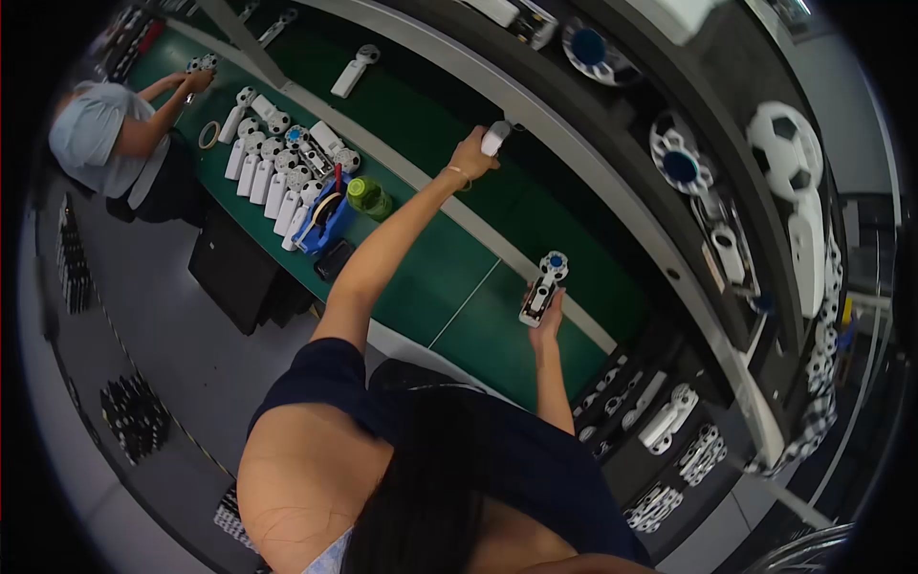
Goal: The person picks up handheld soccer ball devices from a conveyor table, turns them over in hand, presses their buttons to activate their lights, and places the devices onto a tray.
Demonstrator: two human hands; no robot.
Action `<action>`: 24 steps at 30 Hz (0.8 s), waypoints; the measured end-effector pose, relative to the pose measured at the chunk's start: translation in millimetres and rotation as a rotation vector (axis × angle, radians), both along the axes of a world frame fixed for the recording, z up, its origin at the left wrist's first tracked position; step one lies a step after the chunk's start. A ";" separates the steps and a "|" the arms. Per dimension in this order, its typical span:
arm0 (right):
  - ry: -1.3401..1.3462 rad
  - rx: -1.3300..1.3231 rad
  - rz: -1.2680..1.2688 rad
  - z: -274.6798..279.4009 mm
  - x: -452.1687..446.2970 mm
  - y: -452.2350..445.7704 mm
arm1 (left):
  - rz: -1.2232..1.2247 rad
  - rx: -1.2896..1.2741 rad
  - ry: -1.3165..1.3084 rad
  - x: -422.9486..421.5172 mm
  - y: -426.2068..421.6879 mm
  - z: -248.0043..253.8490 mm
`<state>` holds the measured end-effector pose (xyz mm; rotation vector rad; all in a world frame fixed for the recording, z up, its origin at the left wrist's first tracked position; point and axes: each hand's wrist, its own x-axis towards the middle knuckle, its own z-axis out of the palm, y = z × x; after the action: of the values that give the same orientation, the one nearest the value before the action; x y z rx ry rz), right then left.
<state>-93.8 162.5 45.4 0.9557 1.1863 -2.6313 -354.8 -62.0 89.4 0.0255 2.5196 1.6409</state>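
Note:
My left hand (470,158) reaches up to the shelf edge, its fingers closed around a white rounded object (496,139) whose kind I cannot make out. Lower and to the right, my right hand (546,320) holds a white handheld device with a soccer-ball-patterned head (546,287). Its casing is open, showing a blue disc in the head and dark inner parts in the handle. Beneath both hands lies the green worktable (449,277).
Several soccer-ball-patterned devices (277,191) line the table's left, beside a blue tape dispenser (323,215) and a green bottle (369,197). A tape roll (209,135) lies farther left, near a co-worker (124,139). Shelves (612,191) with more parts curve overhead and right; trays (660,421) stand lower right.

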 end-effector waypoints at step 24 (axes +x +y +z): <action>0.616 0.646 -0.192 242.4 153.3 -52.8 | -0.335 0.554 0.256 370.0 59.6 206.4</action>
<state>59.5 109.8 287.9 0.2878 2.2779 -2.8305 15.2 -2.4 295.8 0.7080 1.9705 2.2184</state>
